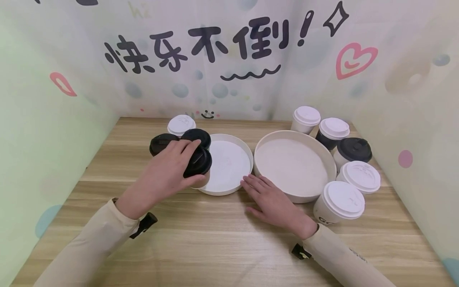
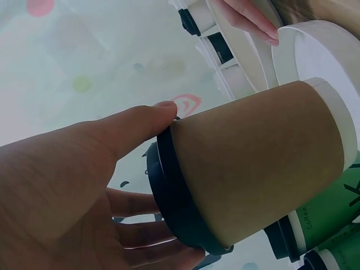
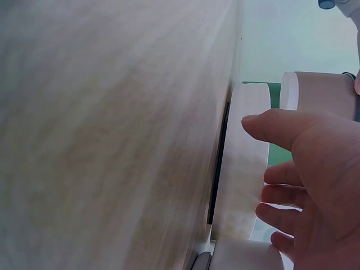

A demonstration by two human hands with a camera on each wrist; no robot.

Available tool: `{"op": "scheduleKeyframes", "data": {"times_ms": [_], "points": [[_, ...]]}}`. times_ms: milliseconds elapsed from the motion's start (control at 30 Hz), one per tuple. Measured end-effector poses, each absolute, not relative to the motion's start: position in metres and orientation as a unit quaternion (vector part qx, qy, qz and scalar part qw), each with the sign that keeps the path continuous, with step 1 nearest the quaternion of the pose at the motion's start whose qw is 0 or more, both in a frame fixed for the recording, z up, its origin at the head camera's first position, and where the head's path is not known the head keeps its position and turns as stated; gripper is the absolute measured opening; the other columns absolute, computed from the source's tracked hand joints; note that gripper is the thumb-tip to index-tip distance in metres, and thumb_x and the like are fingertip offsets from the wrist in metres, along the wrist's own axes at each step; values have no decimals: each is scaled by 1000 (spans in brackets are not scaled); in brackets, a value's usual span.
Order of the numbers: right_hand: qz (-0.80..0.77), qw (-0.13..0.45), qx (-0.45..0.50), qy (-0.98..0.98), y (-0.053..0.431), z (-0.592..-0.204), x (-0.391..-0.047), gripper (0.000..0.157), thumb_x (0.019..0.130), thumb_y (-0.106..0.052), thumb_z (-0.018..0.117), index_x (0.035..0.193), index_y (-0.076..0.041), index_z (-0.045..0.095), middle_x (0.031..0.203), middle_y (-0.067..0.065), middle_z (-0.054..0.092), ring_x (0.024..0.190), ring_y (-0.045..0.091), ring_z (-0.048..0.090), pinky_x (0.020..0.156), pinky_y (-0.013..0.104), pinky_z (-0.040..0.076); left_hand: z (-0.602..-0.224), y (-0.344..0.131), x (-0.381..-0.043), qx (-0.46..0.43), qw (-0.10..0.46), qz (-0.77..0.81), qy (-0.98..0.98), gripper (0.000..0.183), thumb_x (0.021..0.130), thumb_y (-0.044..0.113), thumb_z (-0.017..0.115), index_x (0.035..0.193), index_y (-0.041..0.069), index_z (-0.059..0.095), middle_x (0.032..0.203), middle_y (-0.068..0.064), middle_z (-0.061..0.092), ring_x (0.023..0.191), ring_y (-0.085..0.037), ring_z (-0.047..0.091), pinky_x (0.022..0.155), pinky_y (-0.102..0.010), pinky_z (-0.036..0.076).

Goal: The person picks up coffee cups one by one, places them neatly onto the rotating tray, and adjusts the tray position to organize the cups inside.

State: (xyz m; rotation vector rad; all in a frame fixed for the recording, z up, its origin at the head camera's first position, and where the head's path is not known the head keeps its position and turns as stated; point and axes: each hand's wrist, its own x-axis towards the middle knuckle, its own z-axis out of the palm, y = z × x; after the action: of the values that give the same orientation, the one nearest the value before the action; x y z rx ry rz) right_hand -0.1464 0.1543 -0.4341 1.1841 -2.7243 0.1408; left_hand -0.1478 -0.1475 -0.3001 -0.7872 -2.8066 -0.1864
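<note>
My left hand (image 1: 172, 163) grips a brown paper cup (image 2: 259, 163) by its black lid (image 1: 201, 161), thumb on one side and fingers on the other. In the right wrist view the brown cup's white base (image 3: 289, 91) shows above the rim of the smaller white round tray (image 1: 226, 159). Two green cups (image 2: 323, 211) with black lids stand just beyond it at the left. My right hand (image 1: 269, 199) has its fingers extended at the smaller tray's right rim, where it meets a larger cream round tray (image 1: 294, 159). Nothing is held in that hand.
At the back left stands a white-lidded cup (image 1: 181, 124). Several lidded cups line the larger tray's right side, among them a black-lidded one (image 1: 354, 150) and a white one (image 1: 338, 201) nearest the front. Printed cloth walls (image 1: 229, 91) border the wooden table (image 1: 215, 243).
</note>
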Motion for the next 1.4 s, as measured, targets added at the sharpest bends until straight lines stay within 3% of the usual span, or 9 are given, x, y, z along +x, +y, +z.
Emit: {"op": "scheduleKeyframes", "data": {"times_ms": [1400], "points": [[41, 86, 397, -913, 154, -434, -146, 75, 90, -41, 69, 149, -5, 42, 155, 12, 44, 147, 28, 39, 122, 46, 31, -316, -136, -162, -304, 108, -46, -945, 85, 81, 52, 75, 142, 0, 47, 134, -19, 56, 123, -35, 55, 104, -44, 51]]}}
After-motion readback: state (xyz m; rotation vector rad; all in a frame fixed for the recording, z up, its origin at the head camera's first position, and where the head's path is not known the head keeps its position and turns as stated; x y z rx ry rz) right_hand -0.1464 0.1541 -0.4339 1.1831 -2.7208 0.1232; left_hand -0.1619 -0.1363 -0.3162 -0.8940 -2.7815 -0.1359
